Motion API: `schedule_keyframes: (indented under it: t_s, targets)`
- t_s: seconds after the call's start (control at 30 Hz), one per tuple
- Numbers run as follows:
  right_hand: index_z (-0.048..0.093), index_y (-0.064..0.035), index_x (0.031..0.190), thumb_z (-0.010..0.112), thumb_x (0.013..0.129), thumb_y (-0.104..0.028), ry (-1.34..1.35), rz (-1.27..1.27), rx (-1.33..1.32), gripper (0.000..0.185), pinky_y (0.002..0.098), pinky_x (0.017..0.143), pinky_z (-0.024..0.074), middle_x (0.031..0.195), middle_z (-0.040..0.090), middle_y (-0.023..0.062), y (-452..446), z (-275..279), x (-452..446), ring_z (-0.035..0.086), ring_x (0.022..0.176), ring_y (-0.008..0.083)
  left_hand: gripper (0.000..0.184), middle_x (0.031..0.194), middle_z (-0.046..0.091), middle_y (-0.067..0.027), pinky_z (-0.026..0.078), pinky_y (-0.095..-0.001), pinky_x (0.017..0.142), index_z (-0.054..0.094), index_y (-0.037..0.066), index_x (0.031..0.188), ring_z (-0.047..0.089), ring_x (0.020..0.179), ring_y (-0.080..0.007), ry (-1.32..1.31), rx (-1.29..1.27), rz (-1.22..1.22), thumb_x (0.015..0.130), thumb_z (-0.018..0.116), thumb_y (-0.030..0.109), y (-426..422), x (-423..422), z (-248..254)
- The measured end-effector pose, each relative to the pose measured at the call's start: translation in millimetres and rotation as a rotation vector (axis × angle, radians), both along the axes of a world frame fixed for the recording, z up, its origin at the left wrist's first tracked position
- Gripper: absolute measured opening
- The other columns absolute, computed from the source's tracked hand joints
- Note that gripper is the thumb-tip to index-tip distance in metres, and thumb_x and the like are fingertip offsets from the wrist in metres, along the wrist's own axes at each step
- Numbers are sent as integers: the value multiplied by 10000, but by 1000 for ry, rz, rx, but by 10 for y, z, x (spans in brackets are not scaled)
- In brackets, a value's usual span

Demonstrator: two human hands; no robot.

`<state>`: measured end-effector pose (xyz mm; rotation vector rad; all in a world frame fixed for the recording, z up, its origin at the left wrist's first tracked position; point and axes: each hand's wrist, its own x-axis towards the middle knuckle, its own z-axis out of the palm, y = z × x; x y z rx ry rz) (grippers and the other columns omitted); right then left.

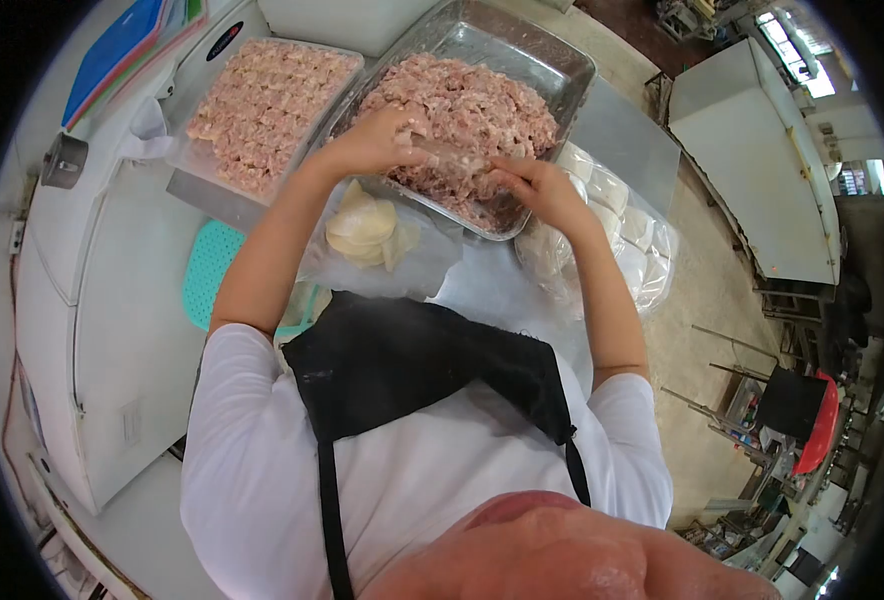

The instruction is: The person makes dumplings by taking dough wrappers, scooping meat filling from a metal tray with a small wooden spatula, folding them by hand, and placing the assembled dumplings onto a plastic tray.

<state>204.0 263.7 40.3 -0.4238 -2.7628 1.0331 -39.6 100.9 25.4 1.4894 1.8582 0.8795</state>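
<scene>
A deep metal pan [487,42] holds a large heap of raw ground meat [462,90]. Over the near part of the heap, a thin, translucent, meat-smeared piece [449,158] stretches between my hands; its kind is unclear. My left hand [382,140] has its fingers curled on the piece's left end. At the right end my right hand [544,190] pinches it between thumb and fingers, close to the pan's rim. Below my left forearm, a small stack of round pale dough wrappers [362,228] rests on a plastic sheet [417,255].
On the left, a tray [347,75] carries rows of meat portions. A clear bag of white packs [632,235] lies to the right on the metal table [627,140]. A teal perforated basket [210,275] sits lower left, beside a white freezer [137,320].
</scene>
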Motion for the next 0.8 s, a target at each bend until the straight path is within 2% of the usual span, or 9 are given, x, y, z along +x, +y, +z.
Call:
schedule_keyframes:
  t_s: [0.07, 0.2, 0.3, 0.37, 0.4, 0.47, 0.57, 0.67, 0.8]
  targets:
    - [655, -85, 1117, 599, 911, -268, 18, -40, 265, 280, 365, 745, 506, 913, 663, 130, 63, 48, -13, 642, 844, 308, 540, 916, 672, -109, 492, -322, 717, 605, 5, 1137, 615, 779, -180, -87, 102, 126, 740, 752, 339, 47, -21, -269]
    - [647, -165, 1057, 573, 904, -278, 227, -96, 503, 205, 425, 560, 490, 823, 619, 95, -359, 96, -40, 625, 697, 321, 597, 1002, 658, -137, 481, -320, 775, 595, -7, 1149, 614, 881, -190, -240, -21, 205, 722, 775, 370, 93, -66, -285]
    - [645, -159, 1039, 548, 914, -311, -38, -193, 581, 219, 428, 589, 491, 847, 622, 101, -18, -271, -49, 629, 728, 321, 659, 1071, 633, -157, 464, -321, 830, 558, -10, 1200, 592, 952, -210, -175, -86, 173, 718, 780, 381, -18, 94, 5]
    - [642, -146, 1044, 544, 920, -307, -47, -182, 468, 226, 432, 637, 489, 850, 635, 111, 125, -197, 44, 625, 785, 333, 713, 1103, 616, -177, 451, -325, 866, 524, -14, 1242, 576, 988, -231, -53, -56, 178, 714, 785, 387, -133, 89, 149]
    - [646, -138, 1040, 543, 921, -305, -79, -196, 449, 229, 433, 648, 488, 850, 637, 116, 115, -92, 111, 621, 798, 341, 743, 1081, 610, -195, 446, -341, 879, 483, -37, 1260, 570, 975, -257, 10, 214, 148, 723, 785, 378, -163, 48, -58]
    - [660, -81, 1062, 559, 926, -288, -79, -211, 349, 268, 387, 697, 501, 893, 666, 132, 18, 185, 196, 640, 833, 309, 702, 1102, 599, -209, 442, -349, 891, 508, -28, 1234, 567, 1009, -278, 34, 234, 74, 723, 784, 367, -223, 80, 147]
    - [656, -28, 1094, 587, 924, -261, 79, -158, -193, 297, 333, 760, 499, 967, 681, 136, -155, 410, 277, 650, 863, 232, 615, 1078, 614, -206, 445, -353, 890, 547, 0, 1195, 580, 1000, -283, 89, 214, 77, 732, 769, 339, -247, 100, 253]
    - [643, 3, 1116, 597, 925, -238, 63, -46, -290, 311, 303, 799, 486, 1018, 686, 133, -427, 316, 154, 634, 892, 171, 605, 1128, 618, -182, 428, -350, 946, 564, -3, 1211, 572, 1078, -273, 113, 125, -17, 729, 773, 297, -280, 219, 561]
    - [645, -48, 1126, 602, 924, -259, 45, 28, -13, 295, 310, 795, 490, 1013, 676, 131, -108, 212, 174, 649, 880, 231, 649, 1188, 602, -197, 413, -355, 987, 551, -11, 1245, 566, 1117, -283, 137, 59, -63, 722, 778, 300, -206, 185, 377]
